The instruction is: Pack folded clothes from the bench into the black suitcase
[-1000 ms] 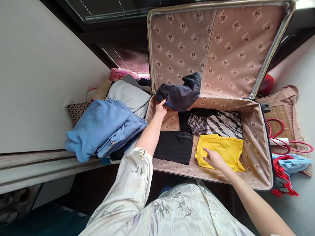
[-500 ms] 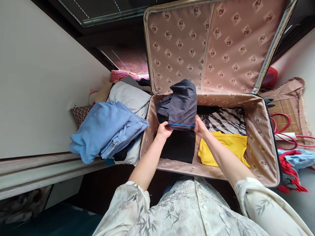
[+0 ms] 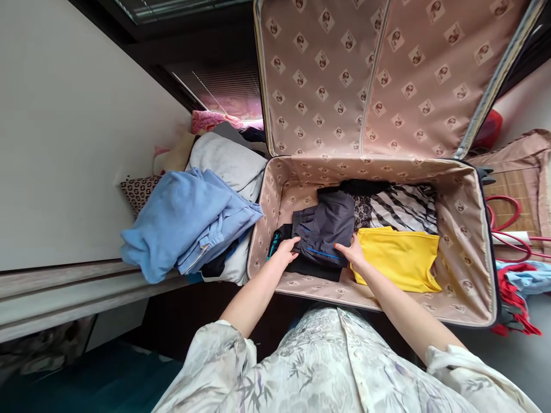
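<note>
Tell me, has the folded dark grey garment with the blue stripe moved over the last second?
Yes. The folded dark grey garment has come down from in front of the open patterned lid onto the black cloth, beside the yellow top.

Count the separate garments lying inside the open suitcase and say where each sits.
4 I can tell apart: dark grey shorts under both hands, atop a black garment; yellow garment beside them; striped garment behind. More may lie hidden.

Bare lining (image 3: pixel 456 252) is being left open at 3 o'clock; access at 12 o'clock is being blocked by the raised lid (image 3: pixel 370 74).
</note>
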`<move>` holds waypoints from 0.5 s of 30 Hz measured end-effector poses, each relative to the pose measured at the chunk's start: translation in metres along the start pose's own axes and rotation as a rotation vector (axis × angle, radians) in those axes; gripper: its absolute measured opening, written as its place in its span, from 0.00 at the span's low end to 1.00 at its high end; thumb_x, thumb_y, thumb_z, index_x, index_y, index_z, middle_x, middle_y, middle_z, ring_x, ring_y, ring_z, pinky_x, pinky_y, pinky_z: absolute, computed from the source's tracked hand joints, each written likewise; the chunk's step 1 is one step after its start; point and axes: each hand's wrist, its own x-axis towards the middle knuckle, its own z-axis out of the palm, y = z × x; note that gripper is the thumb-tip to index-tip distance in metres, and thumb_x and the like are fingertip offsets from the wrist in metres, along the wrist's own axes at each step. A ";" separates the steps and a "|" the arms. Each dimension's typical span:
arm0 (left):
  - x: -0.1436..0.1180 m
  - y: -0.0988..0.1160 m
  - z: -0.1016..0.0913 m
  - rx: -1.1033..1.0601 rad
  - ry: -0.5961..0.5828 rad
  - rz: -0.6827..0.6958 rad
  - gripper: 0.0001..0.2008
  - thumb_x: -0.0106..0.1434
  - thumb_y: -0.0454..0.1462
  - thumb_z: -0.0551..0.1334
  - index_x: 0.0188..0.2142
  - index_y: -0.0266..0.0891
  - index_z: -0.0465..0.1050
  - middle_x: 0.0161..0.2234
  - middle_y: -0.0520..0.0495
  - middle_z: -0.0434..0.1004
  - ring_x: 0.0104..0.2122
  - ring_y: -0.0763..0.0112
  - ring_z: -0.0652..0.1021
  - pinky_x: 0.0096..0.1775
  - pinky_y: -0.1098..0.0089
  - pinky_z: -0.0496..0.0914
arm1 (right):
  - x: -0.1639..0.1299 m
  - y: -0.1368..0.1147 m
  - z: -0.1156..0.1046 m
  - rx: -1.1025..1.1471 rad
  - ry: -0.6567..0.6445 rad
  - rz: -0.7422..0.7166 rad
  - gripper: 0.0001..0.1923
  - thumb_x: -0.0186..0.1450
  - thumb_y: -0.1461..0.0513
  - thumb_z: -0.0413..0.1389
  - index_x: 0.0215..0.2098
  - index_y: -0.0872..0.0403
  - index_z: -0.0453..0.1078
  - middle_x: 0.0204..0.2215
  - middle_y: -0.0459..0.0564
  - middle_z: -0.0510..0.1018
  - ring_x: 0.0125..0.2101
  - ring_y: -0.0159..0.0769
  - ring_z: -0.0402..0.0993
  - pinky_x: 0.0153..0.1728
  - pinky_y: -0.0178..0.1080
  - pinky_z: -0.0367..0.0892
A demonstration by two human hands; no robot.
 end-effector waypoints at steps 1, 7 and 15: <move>-0.001 0.001 0.001 0.010 -0.006 0.007 0.11 0.54 0.26 0.70 0.29 0.40 0.71 0.27 0.50 0.76 0.27 0.71 0.77 0.33 0.71 0.72 | -0.002 -0.001 -0.001 0.013 0.060 0.052 0.43 0.65 0.53 0.57 0.73 0.56 0.45 0.61 0.66 0.69 0.59 0.50 0.69 0.56 0.49 0.68; -0.062 -0.009 0.022 -0.022 -0.233 0.105 0.07 0.55 0.27 0.69 0.30 0.37 0.73 0.27 0.50 0.76 0.23 0.75 0.74 0.26 0.76 0.67 | -0.047 -0.052 -0.020 -0.074 0.204 -0.480 0.49 0.59 0.51 0.64 0.73 0.51 0.49 0.65 0.66 0.63 0.60 0.62 0.62 0.56 0.60 0.63; -0.184 0.014 -0.001 0.429 -0.868 0.967 0.18 0.52 0.43 0.78 0.39 0.40 0.80 0.45 0.41 0.78 0.51 0.54 0.77 0.53 0.60 0.73 | -0.108 -0.075 -0.117 0.020 0.403 -0.829 0.31 0.64 0.72 0.50 0.65 0.53 0.64 0.42 0.56 0.77 0.41 0.42 0.75 0.42 0.43 0.72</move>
